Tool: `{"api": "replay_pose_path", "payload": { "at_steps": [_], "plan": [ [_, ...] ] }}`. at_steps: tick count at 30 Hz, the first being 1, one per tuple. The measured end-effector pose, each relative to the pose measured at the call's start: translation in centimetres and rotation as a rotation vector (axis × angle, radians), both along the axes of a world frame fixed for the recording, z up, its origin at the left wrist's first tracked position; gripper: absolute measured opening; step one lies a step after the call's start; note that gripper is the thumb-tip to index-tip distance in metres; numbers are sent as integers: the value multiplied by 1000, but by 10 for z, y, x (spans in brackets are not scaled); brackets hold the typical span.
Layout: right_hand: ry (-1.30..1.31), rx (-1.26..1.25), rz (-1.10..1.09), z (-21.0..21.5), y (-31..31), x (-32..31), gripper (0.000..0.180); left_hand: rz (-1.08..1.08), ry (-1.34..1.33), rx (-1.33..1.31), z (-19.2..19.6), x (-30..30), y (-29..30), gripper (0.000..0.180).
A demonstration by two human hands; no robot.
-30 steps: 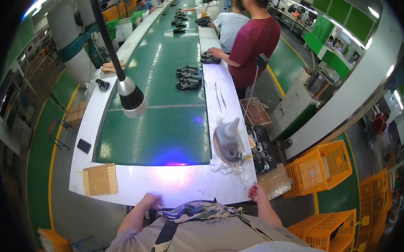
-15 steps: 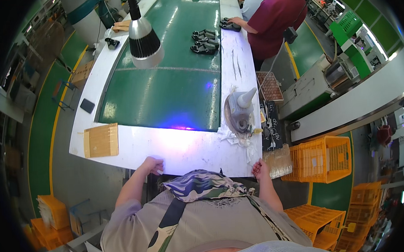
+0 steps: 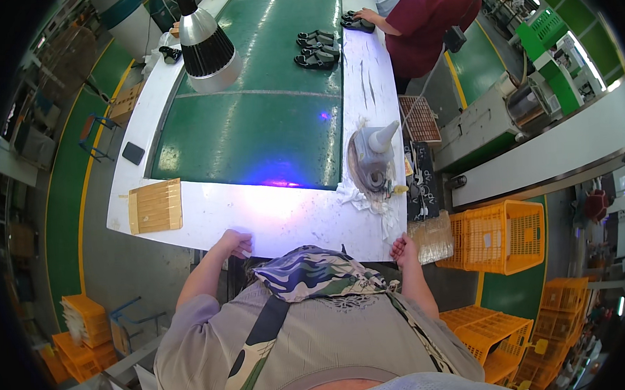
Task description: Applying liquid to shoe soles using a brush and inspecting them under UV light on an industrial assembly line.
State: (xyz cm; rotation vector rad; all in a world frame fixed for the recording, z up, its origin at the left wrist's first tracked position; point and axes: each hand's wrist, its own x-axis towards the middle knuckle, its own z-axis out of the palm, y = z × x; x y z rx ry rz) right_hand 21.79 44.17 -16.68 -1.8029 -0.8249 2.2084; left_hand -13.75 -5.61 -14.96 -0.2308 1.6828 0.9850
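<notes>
My left hand (image 3: 238, 243) is at the near edge of the white table (image 3: 216, 214), with its fingers curled in and nothing visible in them. My right hand (image 3: 403, 250) is by the near right corner, its fingers bent toward the palm in a loose fist that shows no object. Left of my left hand lies a flat brown cardboard piece (image 3: 155, 207). Beyond my right hand a grey pointed-spout bottle (image 3: 379, 149) stands in a round holder, with crumpled white tissue (image 3: 368, 201) around it.
A green conveyor belt (image 3: 247, 142) runs away from me, bearing dark sandals (image 3: 317, 57). A lamp (image 3: 211, 56) hangs above its left side. A dark phone (image 3: 133, 153) lies on the left border. At the far right stands a person in maroon (image 3: 434, 22), a hand on shoes. Yellow crates (image 3: 499, 235) stand right.
The view has shifted, so the table, belt and lamp sit a little higher in the picture. Both hands stay at the table edge, with their fingers still curled.
</notes>
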Motion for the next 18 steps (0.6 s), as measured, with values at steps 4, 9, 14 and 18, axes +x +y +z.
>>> {"api": "replay_pose_path", "payload": {
  "at_steps": [4,9,14,18],
  "plan": [
    [-22,3,-6,1,3,-2,32,6,-8,1,-2,-2,4,33],
    [-61,8,-11,5,1,-8,32,9,46,9,-8,-1,0,36],
    [10,13,-7,2,4,-4,31,-19,65,35,-11,-1,-4,36],
    [-20,1,-15,1,-1,-1,31,-45,44,8,-6,0,-3,35]
  ]
}}
